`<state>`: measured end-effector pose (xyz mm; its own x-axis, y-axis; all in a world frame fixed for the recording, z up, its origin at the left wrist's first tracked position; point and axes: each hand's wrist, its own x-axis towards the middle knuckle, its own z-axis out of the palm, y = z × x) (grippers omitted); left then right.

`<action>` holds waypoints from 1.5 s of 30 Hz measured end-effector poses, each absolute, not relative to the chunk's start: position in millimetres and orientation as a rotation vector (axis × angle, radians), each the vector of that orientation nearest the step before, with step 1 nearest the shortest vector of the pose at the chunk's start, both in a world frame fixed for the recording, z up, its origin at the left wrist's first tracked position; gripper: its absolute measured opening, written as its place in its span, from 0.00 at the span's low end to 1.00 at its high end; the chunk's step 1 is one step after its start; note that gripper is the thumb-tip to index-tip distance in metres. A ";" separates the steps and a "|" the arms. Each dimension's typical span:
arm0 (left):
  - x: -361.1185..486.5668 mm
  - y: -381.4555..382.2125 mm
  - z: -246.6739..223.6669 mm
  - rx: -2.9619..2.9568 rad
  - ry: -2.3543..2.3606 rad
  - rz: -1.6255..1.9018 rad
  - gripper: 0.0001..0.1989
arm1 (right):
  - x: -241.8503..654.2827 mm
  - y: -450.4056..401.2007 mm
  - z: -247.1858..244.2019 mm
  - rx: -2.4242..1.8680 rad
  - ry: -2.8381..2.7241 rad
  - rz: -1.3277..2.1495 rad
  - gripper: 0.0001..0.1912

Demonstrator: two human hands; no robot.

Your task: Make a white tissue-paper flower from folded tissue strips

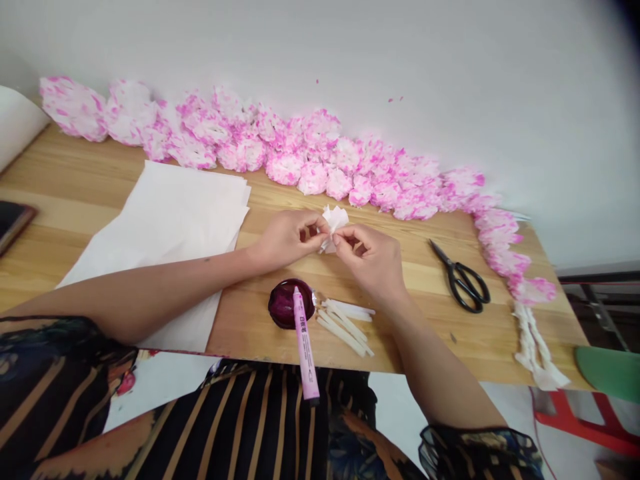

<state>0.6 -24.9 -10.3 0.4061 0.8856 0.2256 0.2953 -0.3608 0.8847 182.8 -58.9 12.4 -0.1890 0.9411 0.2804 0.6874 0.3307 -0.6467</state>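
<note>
A small crumpled white paper flower (pixel 336 217) is pinched between my two hands over the middle of the wooden table. My left hand (pixel 295 239) grips its left side with thumb and forefinger. On its right side, the fingertips of my right hand (pixel 370 253) hold it near the base. Just below my hands, a dark dish (pixel 283 308) of purple liquid sits near the front edge, with a pink marker (pixel 304 343) resting across it. Several thin white rolled sticks (pixel 345 327) lie right of the dish.
White paper sheets (pixel 170 220) lie under and behind my left forearm. Black scissors (pixel 463 280) rest at the right. Pink-and-white paper flowers (pixel 313 150) line the wall side. A phone (pixel 13 223) is at the far left, a green stool (pixel 607 370) off the right corner.
</note>
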 end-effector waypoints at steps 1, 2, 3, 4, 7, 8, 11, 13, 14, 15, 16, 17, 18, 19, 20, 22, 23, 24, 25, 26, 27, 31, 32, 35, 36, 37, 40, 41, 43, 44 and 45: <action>0.5 -24.8 -10.6 1.863 1.014 0.936 0.03 | 183.0 -58.9 12.8 -1.429 -1.951 0.508 0.07; 0.4 -24.7 -10.8 1.859 1.016 0.937 0.03 | 183.3 -58.9 13.2 -1.431 -1.947 0.511 0.07; 0.4 -24.6 -11.1 1.856 1.018 0.942 0.03 | 183.5 -58.7 13.6 -1.433 -1.943 0.512 0.07; 0.4 -24.5 -11.4 1.854 1.019 0.947 0.04 | 183.6 -58.6 14.0 -1.436 -1.939 0.512 0.07; 0.3 -24.5 -11.3 1.848 1.017 0.948 0.04 | 184.0 -57.8 15.0 -1.441 -1.929 0.513 0.07; 0.3 -24.5 -10.9 1.844 1.015 0.945 0.04 | 184.2 -57.5 15.3 -1.444 -1.925 0.513 0.07; 0.4 -24.7 -9.4 1.830 1.009 0.939 0.04 | 185.2 -56.7 15.9 -1.464 -1.912 0.509 0.07; 0.4 -24.7 -8.6 1.827 1.009 0.942 0.03 | 186.2 -56.1 16.2 -1.477 -1.901 0.515 0.07; 0.3 -24.6 -8.4 1.827 1.011 0.942 0.03 | 186.7 -55.7 16.3 -1.481 -1.894 0.525 0.07; 0.2 -24.5 -8.4 1.827 1.012 0.940 0.03 | 187.4 -55.1 16.4 -1.485 -1.882 0.539 0.07; 0.1 -24.4 -8.4 1.825 1.015 0.937 0.03 | 188.0 -54.5 16.6 -1.490 -1.869 0.555 0.07; -0.1 -24.3 -8.6 1.822 1.018 0.935 0.03 | 188.8 -53.7 16.8 -1.497 -1.854 0.572 0.07; -0.3 -24.2 -8.8 1.819 1.021 0.935 0.04 | 189.5 -52.9 17.2 -1.506 -1.839 0.591 0.07; -0.4 -24.1 -9.0 1.815 1.025 0.938 0.04 | 190.3 -52.1 17.7 -1.517 -1.823 0.610 0.07; -0.5 -24.0 -9.2 1.811 1.028 0.943 0.04 | 191.0 -51.4 18.2 -1.526 -1.809 0.629 0.07; -0.6 -24.0 -9.5 1.803 1.030 0.952 0.04 | 192.0 -50.5 19.5 -1.537 -1.786 0.661 0.08; -0.6 -24.1 -9.5 1.799 1.030 0.951 0.04 | 192.2 -50.3 19.9 -1.538 -1.780 0.668 0.08; -0.5 -24.2 -9.5 1.798 1.028 0.948 0.04 | 192.2 -50.4 20.2 -1.536 -1.783 0.664 0.08; -0.4 -24.3 -9.5 1.801 1.023 0.946 0.04 | 192.0 -50.7 20.1 -1.530 -1.795 0.645 0.09; -0.3 -24.5 -9.4 1.810 1.019 0.941 0.04 | 191.5 -51.2 19.7 -1.519 -1.818 0.616 0.09; -0.2 -24.7 -9.2 1.822 1.015 0.937 0.04 | 190.9 -51.7 18.8 -1.504 -1.847 0.580 0.09; 0.3 -25.8 -7.7 1.867 1.019 0.936 0.04 | 187.3 -53.6 12.6 -1.453 -1.959 0.426 0.09; 0.5 -26.0 -7.1 1.871 1.031 0.934 0.05 | 186.2 -54.0 11.0 -1.447 -1.972 0.401 0.08; 1.0 -26.3 -5.4 1.884 1.093 0.925 0.10 | 182.8 -55.5 8.4 -1.428 -1.989 0.364 0.08; 1.2 -26.3 -5.2 1.893 1.104 0.925 0.11 | 181.6 -56.1 8.2 -1.423 -1.993 0.360 0.08; 1.3 -26.2 -5.1 1.904 1.104 0.931 0.10 | 180.5 -56.6 8.3 -1.422 -1.998 0.356 0.09; 1.3 -26.0 -6.3 1.925 1.074 0.960 0.08 | 178.8 -57.3 8.9 -1.441 -1.991 0.364 0.09; 1.1 -25.9 -6.9 1.917 1.069 0.968 0.07 | 179.0 -57.0 8.9 -1.460 -1.972 0.374 0.09; 0.8 -25.6 -8.1 1.878 1.069 0.980 0.07 | 180.5 -55.7 8.8 -1.507 -1.917 0.407 0.09; 0.6 -25.5 -8.6 1.855 1.066 0.983 0.07 | 181.8 -54.9 8.6 -1.532 -1.885 0.430 0.09; 0.5 -25.3 -9.0 1.837 1.061 0.985 0.07 | 183.1 -54.1 8.6 -1.550 -1.855 0.459 0.09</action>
<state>0.5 -25.3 -9.0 0.3509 0.9067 0.2339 0.3007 -0.3457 0.8889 183.1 -54.1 8.6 -0.0714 0.9614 0.2659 0.7266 0.2327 -0.6464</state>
